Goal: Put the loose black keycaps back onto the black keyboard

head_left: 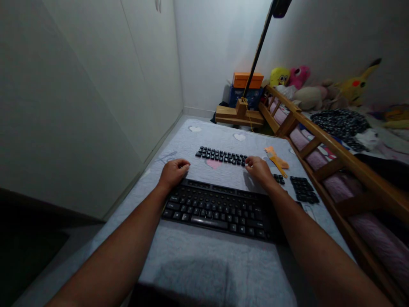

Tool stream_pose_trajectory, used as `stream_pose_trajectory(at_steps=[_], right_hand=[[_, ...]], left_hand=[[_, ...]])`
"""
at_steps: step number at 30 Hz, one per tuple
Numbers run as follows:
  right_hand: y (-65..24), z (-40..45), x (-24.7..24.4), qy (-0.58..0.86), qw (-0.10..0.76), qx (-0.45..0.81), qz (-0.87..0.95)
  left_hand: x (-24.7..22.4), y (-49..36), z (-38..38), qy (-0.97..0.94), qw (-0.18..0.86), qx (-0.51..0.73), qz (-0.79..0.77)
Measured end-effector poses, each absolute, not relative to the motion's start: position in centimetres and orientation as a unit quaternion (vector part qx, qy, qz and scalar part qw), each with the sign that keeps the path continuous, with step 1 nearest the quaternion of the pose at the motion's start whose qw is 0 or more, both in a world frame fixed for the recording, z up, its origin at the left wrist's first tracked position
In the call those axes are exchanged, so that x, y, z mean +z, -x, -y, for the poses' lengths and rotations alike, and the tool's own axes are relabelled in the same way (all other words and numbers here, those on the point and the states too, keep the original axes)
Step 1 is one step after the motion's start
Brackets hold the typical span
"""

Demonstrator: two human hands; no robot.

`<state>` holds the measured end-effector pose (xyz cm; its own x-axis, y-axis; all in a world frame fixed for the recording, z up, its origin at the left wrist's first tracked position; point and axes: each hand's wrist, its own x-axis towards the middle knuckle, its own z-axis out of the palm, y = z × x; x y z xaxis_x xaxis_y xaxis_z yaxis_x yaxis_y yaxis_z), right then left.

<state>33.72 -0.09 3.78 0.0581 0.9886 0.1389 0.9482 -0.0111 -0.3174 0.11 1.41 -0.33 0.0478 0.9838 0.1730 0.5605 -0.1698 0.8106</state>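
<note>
A black keyboard (pixel 209 221) lies on the patterned bedcover; its lower rows bear keys, while its upper part looks stripped of keycaps. Beyond it, loose black keycaps (pixel 220 156) stand in two long rows. My right hand (pixel 258 169) is at the right end of these rows, fingertips pinched at a keycap that they partly hide. Beside the keyboard's upper left corner rests my left hand (pixel 174 172), its fingers curled together; whether anything is inside is hidden. Right of my right wrist sits a small group of keycaps (pixel 279 178).
A larger block of keycaps (pixel 304 189) lies near the wooden bed rail (pixel 319 140). An orange cloth (pixel 281 162) with a yellow-handled tool (pixel 277 164) is on the right. White cabinet doors (pixel 105 85) border the left; a wooden stand (pixel 239 114) is behind.
</note>
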Motion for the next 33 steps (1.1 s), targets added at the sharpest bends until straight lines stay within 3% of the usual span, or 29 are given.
stream_pose_trajectory(at_steps=[19,33], right_hand=[[-33.2,-0.6,2.6,0.707,0.157,0.012,0.690],[-32.2,10.8,6.4,0.641,0.250,0.197,0.698]], left_hand=[[-0.1,-0.2,-1.3,-0.657,0.293,0.382,-0.580],[0.0,-0.3,-1.2,-0.663,0.277,0.373,-0.587]])
